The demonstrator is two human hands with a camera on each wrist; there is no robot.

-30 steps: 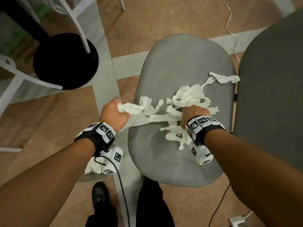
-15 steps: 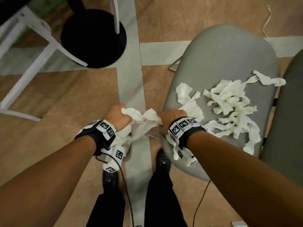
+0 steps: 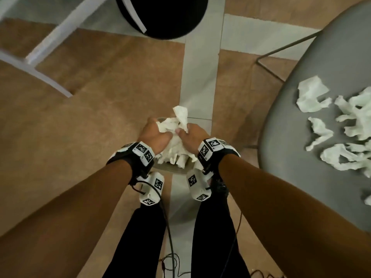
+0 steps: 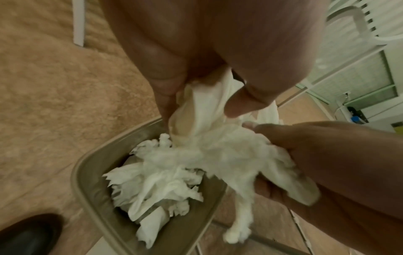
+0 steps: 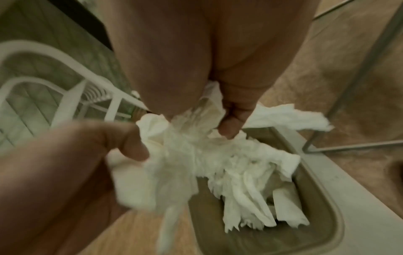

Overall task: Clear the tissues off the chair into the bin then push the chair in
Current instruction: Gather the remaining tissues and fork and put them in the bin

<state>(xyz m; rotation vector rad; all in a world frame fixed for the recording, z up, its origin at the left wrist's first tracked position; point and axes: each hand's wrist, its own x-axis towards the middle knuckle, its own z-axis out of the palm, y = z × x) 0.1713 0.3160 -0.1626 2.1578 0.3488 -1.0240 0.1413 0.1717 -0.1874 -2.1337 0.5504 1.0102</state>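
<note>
Both hands hold one bundle of white tissues (image 3: pixel 174 135) directly above a small beige bin (image 4: pixel 91 174) on the floor between my feet. My left hand (image 3: pixel 155 135) grips the bundle from the left, my right hand (image 3: pixel 190 135) from the right. In the wrist views the tissue bundle (image 4: pixel 218 155) hangs down toward the bin (image 5: pixel 322 207), which has more tissues (image 5: pixel 250 198) inside. The grey chair (image 3: pixel 321 67) stands to the right, with several torn tissue pieces (image 3: pixel 345 127) lying on its seat.
A black round table base (image 3: pixel 162 15) and white chair legs (image 3: pixel 50 41) stand ahead on the left. A thin metal chair leg (image 3: pixel 281 49) reaches out under the grey seat. Cables (image 3: pixel 170 263) lie on the floor by my feet. A black shoe (image 4: pixel 28 234) is beside the bin.
Both hands have carried the gathered tissues left off the chair seat and brought them together over the bin. My view has swung left, so the chair now sits at the right edge.
</note>
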